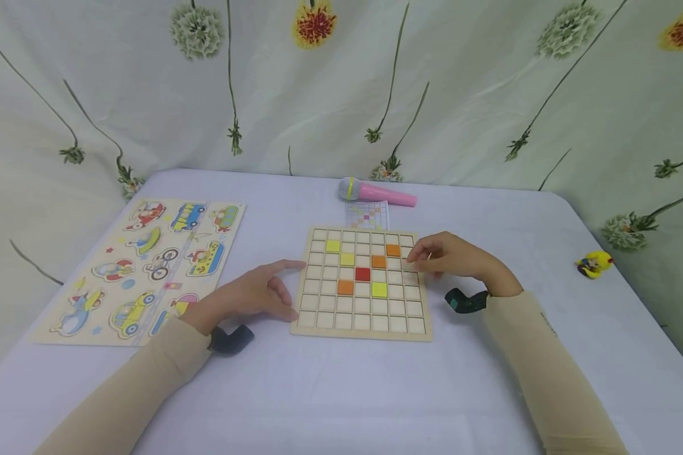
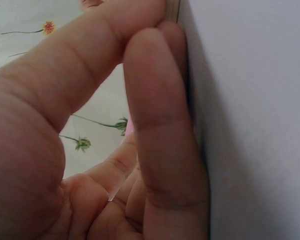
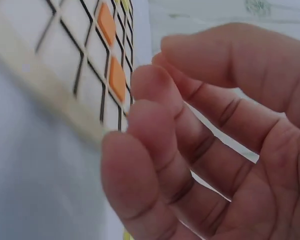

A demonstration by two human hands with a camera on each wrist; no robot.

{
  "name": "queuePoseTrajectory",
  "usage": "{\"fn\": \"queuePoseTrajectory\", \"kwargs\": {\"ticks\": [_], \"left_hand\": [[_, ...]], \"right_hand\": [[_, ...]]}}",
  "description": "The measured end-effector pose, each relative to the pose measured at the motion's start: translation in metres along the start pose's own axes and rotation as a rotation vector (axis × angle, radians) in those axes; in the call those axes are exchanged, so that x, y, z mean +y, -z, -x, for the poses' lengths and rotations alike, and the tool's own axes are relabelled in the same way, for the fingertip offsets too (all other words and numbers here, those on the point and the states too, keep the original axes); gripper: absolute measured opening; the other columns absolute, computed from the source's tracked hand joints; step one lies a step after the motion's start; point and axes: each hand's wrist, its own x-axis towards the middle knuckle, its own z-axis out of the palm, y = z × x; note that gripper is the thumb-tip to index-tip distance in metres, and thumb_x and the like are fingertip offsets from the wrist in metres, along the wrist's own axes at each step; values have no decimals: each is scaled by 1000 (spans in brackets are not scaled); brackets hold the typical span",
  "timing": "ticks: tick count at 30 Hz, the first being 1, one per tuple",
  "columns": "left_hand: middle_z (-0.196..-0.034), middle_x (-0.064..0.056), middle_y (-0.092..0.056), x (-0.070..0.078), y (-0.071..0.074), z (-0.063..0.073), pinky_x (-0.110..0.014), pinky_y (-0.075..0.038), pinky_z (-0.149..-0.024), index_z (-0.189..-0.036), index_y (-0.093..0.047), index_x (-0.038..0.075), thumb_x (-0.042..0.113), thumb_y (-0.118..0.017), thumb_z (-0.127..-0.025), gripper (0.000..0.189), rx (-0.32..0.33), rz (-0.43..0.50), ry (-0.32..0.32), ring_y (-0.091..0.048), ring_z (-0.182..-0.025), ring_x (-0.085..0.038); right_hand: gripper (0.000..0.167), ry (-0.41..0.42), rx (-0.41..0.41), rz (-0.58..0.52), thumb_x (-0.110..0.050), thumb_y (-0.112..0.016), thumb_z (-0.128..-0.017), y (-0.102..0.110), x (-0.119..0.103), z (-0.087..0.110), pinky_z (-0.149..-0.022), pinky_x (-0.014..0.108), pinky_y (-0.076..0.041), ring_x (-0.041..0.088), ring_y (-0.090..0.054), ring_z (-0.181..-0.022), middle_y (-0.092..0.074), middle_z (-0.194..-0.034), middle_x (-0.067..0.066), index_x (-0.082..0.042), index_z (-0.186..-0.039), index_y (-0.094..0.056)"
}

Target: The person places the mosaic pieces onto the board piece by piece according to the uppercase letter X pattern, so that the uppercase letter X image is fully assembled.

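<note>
A square wooden grid board (image 1: 364,335) lies flat in the middle of the table in the head view. Its cells are mostly white, with three yellow tiles (image 1: 379,290), three orange tiles (image 1: 345,287) and one red tile (image 1: 362,274). At the board's left edge, my left hand (image 1: 257,292) spreads its index finger and thumb, both tips at the frame. My right hand (image 1: 452,256) hovers at the right edge, fingers loosely bent; no object shows between them in the right wrist view. Two orange tiles (image 3: 117,79) appear just beyond those fingertips.
Behind the board lie a small patterned card (image 1: 367,215) and a pink toy microphone (image 1: 388,194). A picture puzzle board (image 1: 108,309) with vehicles and toys occupies the table's left side. Near the right edge sits a small yellow duck figure (image 1: 594,264). Floral cloth (image 1: 330,95) hangs behind.
</note>
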Motion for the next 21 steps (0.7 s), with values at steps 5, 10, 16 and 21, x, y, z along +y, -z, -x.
{"fn": "queuePoseTrajectory", "kwargs": {"ticks": [5, 10, 16, 21], "left_hand": [[-100, -8, -70, -1, 0, -1, -37, -47, -81, -167, -38, 19, 17, -95, -80, 104, -1, -1, 7, -64, -87, -24], [-98, -7, -70, -3, 0, -1, -37, -47, -81, -167, -39, 18, 17, -95, -79, 104, 3, -7, -4, -64, -85, -23], [-98, -7, -70, -3, 0, -1, -37, -47, -80, -167, -39, 19, 18, -95, -79, 103, -1, -3, 4, -63, -85, -23], [-98, -7, -70, -2, -1, -1, -37, -46, -80, -166, -40, 19, 18, -95, -80, 103, 0, -1, 4, -63, -85, -23]], "right_hand": [[22, -42, 122, 7, -5, -65, -103, 19, 15, 8, -70, 32, -55, 21, -55, -82, -65, -97, 8, 8, -120, -72], [24, -97, 250, -3, -5, -63, -104, 31, 37, 13, -70, 30, -51, 19, -58, -80, -69, -104, 15, 8, -122, -72], [25, -164, 333, 22, -3, -59, -105, 35, 58, 16, -70, 28, -48, 21, -56, -85, -68, -118, 22, 11, -123, -70], [30, -192, 341, 52, 4, -53, -103, 35, 64, 18, -74, 31, -47, 26, -54, -91, -64, -123, 24, 8, -126, -71]]}}
